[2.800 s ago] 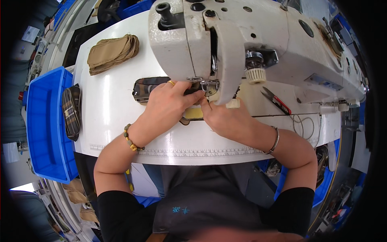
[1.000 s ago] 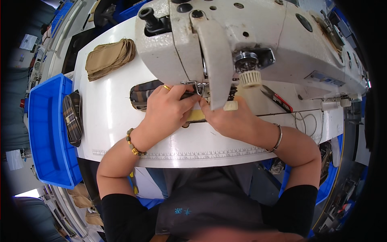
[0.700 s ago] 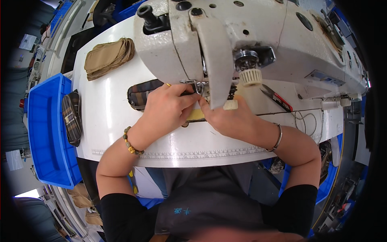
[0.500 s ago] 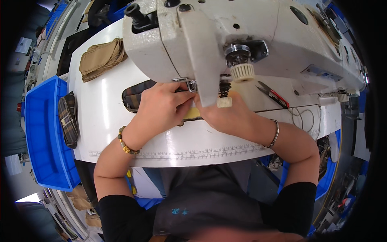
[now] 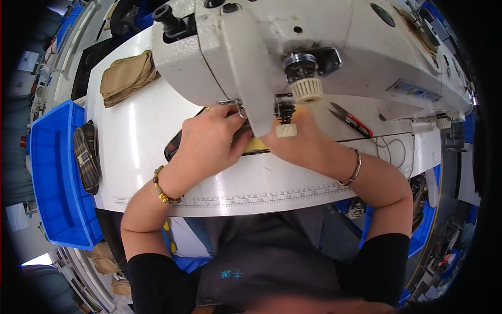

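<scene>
A white sewing machine (image 5: 230,63) arches over the work, and its needle area is hidden by its own head. Under it lies a dark plaid fabric piece (image 5: 173,148), with a yellow strip (image 5: 255,145) showing between my hands. My left hand (image 5: 209,137) bends over the fabric, thumb and fingers closed on it close to the presser area. From the other side my right hand (image 5: 298,140) is closed at the yellow part; its fingertips are partly hidden behind the machine.
Tan fabric pieces (image 5: 127,77) are stacked at the back left. A blue bin (image 5: 60,178) stands left of the table, with a plaid pouch (image 5: 86,157) beside it. Red-handled thread snips (image 5: 351,120) and a loose cord (image 5: 389,152) lie right. A ruler strip (image 5: 235,200) follows the front edge.
The plaid fabric has shifted right and further under my left hand, so less of it shows. Both hands stay close to the machine head; the view has moved slightly.
</scene>
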Motion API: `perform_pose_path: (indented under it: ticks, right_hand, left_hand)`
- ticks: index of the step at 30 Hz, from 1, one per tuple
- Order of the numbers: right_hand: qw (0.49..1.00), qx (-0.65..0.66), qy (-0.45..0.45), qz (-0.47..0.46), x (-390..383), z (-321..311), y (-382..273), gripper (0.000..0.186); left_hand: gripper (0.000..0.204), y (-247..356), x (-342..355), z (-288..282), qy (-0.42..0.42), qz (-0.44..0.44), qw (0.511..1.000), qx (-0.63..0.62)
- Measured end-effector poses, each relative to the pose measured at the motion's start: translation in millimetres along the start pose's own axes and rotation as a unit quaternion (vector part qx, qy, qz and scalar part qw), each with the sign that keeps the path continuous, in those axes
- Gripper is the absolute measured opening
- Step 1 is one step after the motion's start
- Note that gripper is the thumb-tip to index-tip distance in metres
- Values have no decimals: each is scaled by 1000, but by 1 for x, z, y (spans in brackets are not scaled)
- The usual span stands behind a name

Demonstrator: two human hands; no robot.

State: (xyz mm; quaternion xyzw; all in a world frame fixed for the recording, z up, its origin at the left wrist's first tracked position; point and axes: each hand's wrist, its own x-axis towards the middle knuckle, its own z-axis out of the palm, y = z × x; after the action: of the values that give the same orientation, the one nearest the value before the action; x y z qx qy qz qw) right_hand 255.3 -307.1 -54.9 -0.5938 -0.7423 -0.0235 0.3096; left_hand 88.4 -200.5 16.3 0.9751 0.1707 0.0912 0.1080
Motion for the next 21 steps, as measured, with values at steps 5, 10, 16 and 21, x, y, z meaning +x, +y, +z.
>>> perform_pose_path:
  ticks: [5,10,16,21]
  right_hand:
    - [995,94,22,39,-10,7,8,7]
    - [995,85,51,34,-7,3,8,4]
    - [998,51,-32,2,-11,-1,11,4]
    - [999,-32,-28,-16,-4,-5,-6,8]
  left_hand:
    - [19,1,0,0,3,-3,1000,-17]
    - [19,-5,0,3,10,-6,995,-98]
    - [25,-25,1,7,5,-71,963,-258]
    - [31,-29,-4,13,-1,-171,907,-384]
